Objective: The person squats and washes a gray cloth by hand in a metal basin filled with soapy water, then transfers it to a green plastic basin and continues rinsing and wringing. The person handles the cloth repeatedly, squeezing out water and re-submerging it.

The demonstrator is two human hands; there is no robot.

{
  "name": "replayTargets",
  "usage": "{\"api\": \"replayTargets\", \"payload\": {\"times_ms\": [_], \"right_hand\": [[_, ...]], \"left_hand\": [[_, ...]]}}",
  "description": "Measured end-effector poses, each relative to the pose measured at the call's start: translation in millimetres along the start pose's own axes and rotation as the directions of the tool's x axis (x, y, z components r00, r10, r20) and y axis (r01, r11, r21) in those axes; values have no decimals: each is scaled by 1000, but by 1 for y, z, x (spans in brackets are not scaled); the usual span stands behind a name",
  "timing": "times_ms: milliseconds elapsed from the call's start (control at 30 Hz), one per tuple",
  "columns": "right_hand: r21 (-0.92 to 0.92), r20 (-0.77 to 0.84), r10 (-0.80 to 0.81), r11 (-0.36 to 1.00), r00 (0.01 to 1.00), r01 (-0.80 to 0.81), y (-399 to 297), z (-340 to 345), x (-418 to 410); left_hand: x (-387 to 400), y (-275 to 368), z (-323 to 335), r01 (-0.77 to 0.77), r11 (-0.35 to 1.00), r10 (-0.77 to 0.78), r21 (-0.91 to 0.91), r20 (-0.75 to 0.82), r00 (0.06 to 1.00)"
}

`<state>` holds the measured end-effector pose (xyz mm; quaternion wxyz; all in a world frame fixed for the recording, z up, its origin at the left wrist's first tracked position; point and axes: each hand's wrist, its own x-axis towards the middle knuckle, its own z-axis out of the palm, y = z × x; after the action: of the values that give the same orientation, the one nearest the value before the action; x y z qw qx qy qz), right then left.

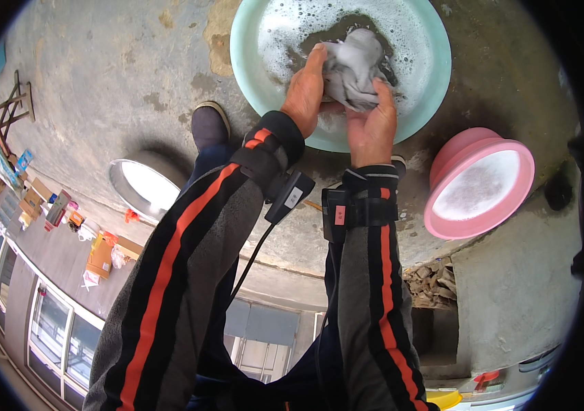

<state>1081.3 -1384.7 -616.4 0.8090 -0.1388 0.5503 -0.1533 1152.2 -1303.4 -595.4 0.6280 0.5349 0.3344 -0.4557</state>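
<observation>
A wet, bunched grey-white cloth (356, 64) is gripped between my two hands over a pale green basin (245, 67). My left hand (306, 90) holds the cloth's left side, thumb pointing up along it. On the lower right, my right hand (374, 120) grips the cloth with its thumb on top and the palm turned up. Dark water with white suds (287, 31) fills the basin beneath. Some of my fingers are hidden under the cloth.
A pink basin (528, 174) with foamy contents stands tilted in view at the right. To the left is a metal basin (117, 177). Cardboard boxes (99, 257) and a folding stool (14, 105) lie farther left. Broken stones (433, 282) fill a recess at lower right.
</observation>
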Motion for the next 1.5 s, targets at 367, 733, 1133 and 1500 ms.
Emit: {"api": "replayTargets", "payload": {"times_ms": [367,733,1133,1500], "right_hand": [[-912,272,-310,217,911,347,-16,-19,5],[-676,166,-383,627,909,388,-21,11,-18],[-518,-74,-166,849,983,105,-11,3,-19],[-313,42,74,948,996,-57,-29,-2,-5]], "left_hand": [[2,-3,-19,-238,905,168,352,218,962],[-9,11,-16,-40,935,-37,353,207,978],[-5,-5,-25,112,983,-150,149,274,950],[6,10,-32,12,900,-182,436,351,918]]}}
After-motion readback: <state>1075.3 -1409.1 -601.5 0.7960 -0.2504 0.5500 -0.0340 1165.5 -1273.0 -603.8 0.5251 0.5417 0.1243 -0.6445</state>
